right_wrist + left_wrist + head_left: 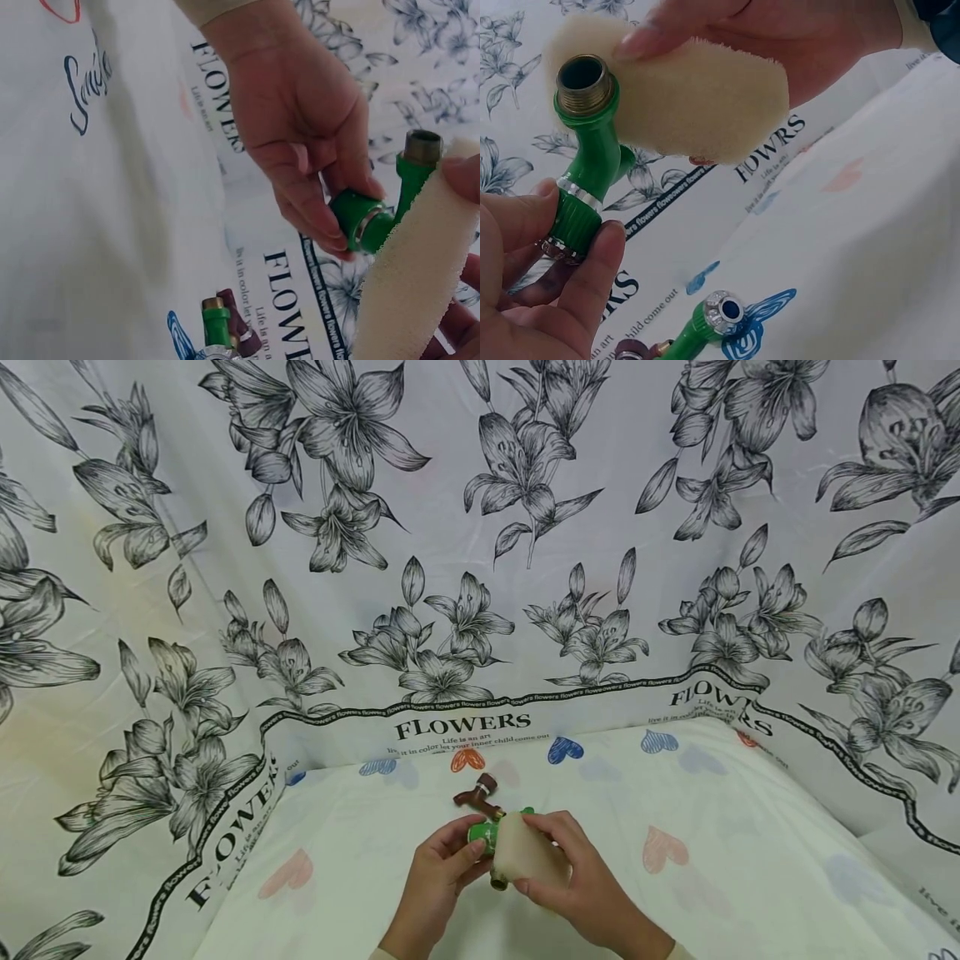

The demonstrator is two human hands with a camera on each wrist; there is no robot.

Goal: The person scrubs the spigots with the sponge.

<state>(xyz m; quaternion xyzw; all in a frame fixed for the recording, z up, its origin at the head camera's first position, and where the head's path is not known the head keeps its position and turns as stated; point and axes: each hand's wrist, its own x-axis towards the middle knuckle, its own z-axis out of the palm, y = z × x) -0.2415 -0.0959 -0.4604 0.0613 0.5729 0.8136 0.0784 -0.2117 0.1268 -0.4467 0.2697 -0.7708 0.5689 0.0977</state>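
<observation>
My left hand (437,872) pinches a green plastic tap (596,161) by its ribbed end, thumb on one side and fingers on the other. The tap's brass threaded end points up in the left wrist view. A cream-coloured sponge (527,852) is in my right hand (592,889), gripped between thumb and fingers. In the head view the sponge covers part of the tap. The right wrist view shows the sponge (412,277) right up against the tap's side, below the brass thread (424,146).
Beyond the hands a maroon tap (477,796) lies on the white heart-printed cloth (345,852). Beside it lies a second green tap (686,337), largely hidden by the sponge in the head view. Flower-printed curtains (435,543) enclose the back and sides.
</observation>
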